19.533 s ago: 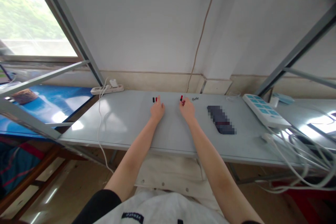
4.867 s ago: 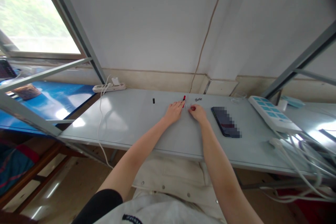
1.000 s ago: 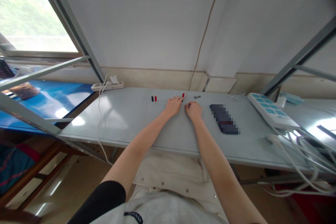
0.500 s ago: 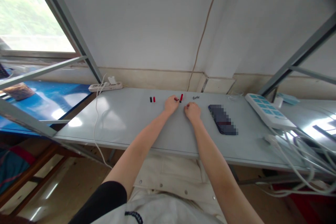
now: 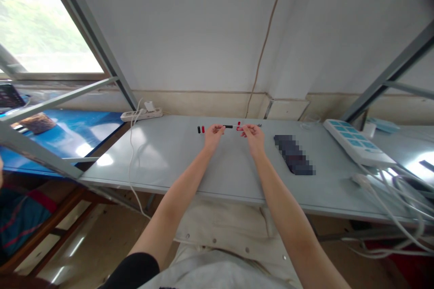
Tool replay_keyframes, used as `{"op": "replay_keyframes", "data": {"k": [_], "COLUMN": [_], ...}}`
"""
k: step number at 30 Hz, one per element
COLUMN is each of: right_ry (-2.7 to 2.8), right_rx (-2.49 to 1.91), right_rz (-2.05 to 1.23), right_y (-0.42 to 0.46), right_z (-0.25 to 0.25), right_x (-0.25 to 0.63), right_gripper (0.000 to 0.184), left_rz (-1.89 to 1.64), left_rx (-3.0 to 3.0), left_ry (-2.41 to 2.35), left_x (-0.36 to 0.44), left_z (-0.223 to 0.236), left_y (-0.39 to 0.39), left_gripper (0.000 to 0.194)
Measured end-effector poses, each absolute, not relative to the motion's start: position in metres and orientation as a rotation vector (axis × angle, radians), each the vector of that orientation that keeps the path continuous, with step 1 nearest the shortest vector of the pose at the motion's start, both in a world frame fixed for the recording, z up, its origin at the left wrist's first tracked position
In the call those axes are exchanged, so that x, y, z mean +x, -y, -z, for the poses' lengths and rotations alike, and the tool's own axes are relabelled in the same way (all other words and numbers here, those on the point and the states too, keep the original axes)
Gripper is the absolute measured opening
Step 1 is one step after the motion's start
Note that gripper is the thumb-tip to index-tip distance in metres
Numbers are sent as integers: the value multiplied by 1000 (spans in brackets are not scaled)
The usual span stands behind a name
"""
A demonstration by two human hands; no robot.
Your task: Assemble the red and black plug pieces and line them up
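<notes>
My left hand point(image 5: 213, 135) pinches one end of a short black tube point(image 5: 228, 127), held sideways just above the tabletop. Facing it, my right hand point(image 5: 253, 136) has its fingertips closed on a thin pale piece point(image 5: 237, 126) that seems to line up with the tube; whether the two join is too small to tell. Close to the right fingertips is a red piece point(image 5: 238, 123), partly hidden. Left of my left hand, a small black cylinder point(image 5: 199, 129) and a small red cylinder point(image 5: 203, 129) stand side by side. Small dark metallic bits point(image 5: 259, 125) lie behind my right hand, mostly covered.
A dark, pixelated phone-like object point(image 5: 293, 154) lies on the grey table point(image 5: 169, 162) to the right. Farther right are a large white power strip point(image 5: 359, 142) and tangled cables point(image 5: 400, 198). Another power strip point(image 5: 141, 114) with a hanging cord sits at the back left.
Both hands have lifted a little and drawn apart. A black tube now shows between them. The view has shifted slightly, and my right hand now covers most of the metallic bits.
</notes>
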State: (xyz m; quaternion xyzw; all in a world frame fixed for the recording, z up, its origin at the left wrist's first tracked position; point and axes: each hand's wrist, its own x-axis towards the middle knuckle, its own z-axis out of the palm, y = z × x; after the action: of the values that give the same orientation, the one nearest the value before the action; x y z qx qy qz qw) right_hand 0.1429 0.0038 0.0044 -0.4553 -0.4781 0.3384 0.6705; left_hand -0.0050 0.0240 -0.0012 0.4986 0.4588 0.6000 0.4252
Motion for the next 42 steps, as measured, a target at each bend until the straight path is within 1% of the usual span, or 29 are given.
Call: {"op": "replay_keyframes", "data": {"k": [6, 13, 20, 23, 25, 29, 31, 36, 42], "right_ry": [1047, 1051, 1060, 1122, 1176, 1257, 1265, 1272, 1306], "right_rx": [-1031, -995, -992, -1021, -1040, -1069, -1080, -1106, -1123], "right_rz": [-875, -957, -959, -922, -894, -864, -848, -800, -743], "right_y": [-2, -1, -2, -2, -2, -2, -3, -4, -4], "right_z": [-6, -6, -5, -5, -4, -1, 0, 1, 5], "right_x": [141, 142, 140, 138, 137, 134, 134, 137, 136], "right_gripper": [34, 33, 33, 33, 34, 36, 37, 37, 36], "left_rz": [-1490, -1508, -1479, -1472, -1486, -1516, -1497, -1442, -1365], "left_rx": [1123, 1121, 1237, 1278, 1313, 1456, 1504, 1584, 1648], "left_ry": [-1143, -1134, -991, -1002, -1030, -1025, -1024, -985, -918], "left_x": [-9, -6, -5, -7, -8, -8, -6, -3, 0], "left_z": [0, 1, 1, 1, 2, 7, 9, 11, 11], "left_y": [-17, -16, -12, -12, -13, -15, -15, -14, -10], "left_gripper": [21, 21, 36, 39, 36, 25, 25, 31, 52]}}
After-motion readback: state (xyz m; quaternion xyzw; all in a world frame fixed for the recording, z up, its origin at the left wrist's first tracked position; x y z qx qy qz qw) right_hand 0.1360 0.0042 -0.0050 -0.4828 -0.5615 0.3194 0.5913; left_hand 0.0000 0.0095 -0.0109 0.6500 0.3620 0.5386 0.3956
